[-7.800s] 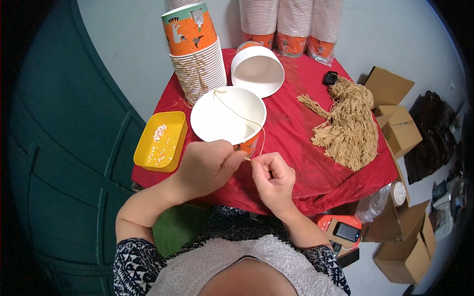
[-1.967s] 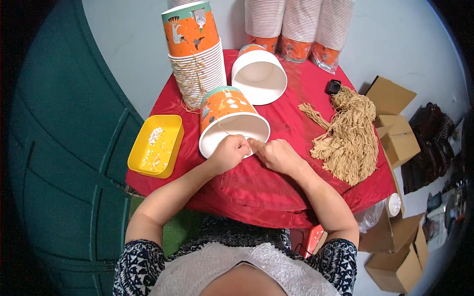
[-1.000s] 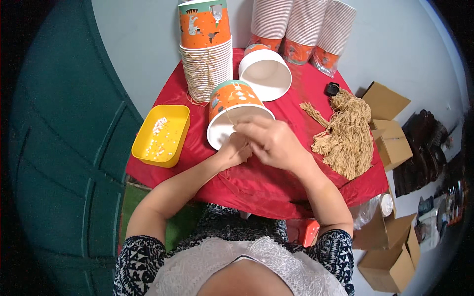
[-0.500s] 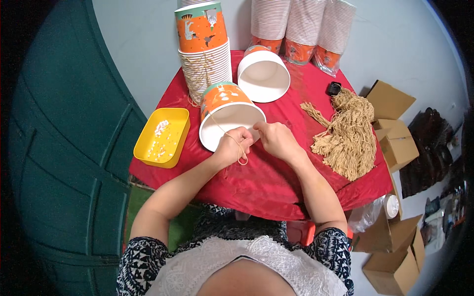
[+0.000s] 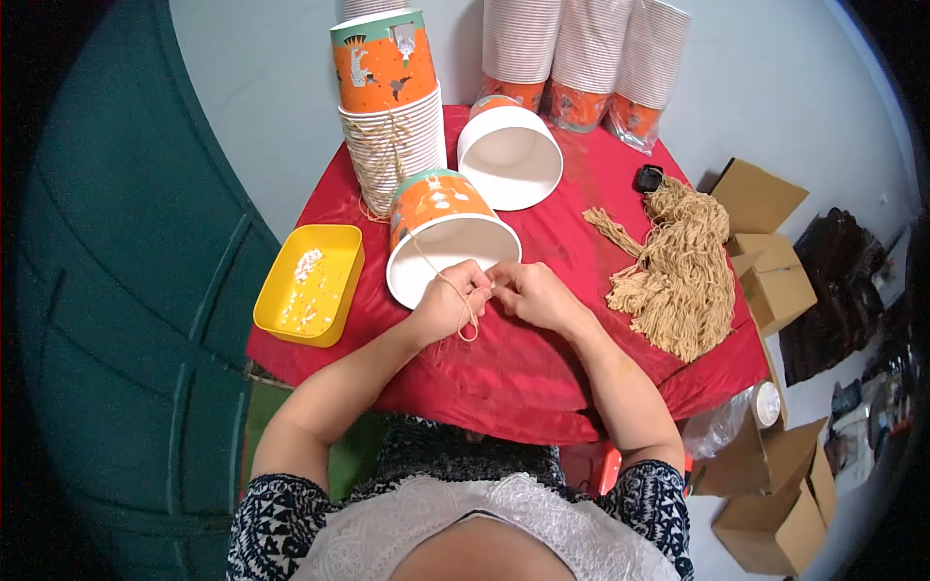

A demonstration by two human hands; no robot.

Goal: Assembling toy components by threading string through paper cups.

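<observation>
An orange paper bucket (image 5: 438, 200) with a green base and white inside lies on its side, its mouth toward me. From its side a thin tan cord (image 5: 424, 256) runs over my left hand (image 5: 451, 298) and hangs in a small loop below it. That hand is closed on the cord in front of the bucket's rim. My right hand (image 5: 539, 294) meets it fingertip to fingertip, thumb and forefinger pinched. Something small and pale shows between the fingertips, too small to name. At the left stands a yellow tray (image 5: 341, 281) with small white pieces inside.
A second bucket (image 5: 504, 150) lies tipped behind. Left of it rises a tall bucket stack (image 5: 395, 145) with tan cords hanging on it. Wrapped stacks (image 5: 591, 48) stand by the wall. A tan cord bundle (image 5: 686, 276) lies on the red cloth (image 5: 542, 378). Cardboard boxes (image 5: 770, 290) sit right.
My right hand has come in and down, so its fingertips now meet the left hand's. The whole view has shifted slightly; the cord still runs from the bucket.
</observation>
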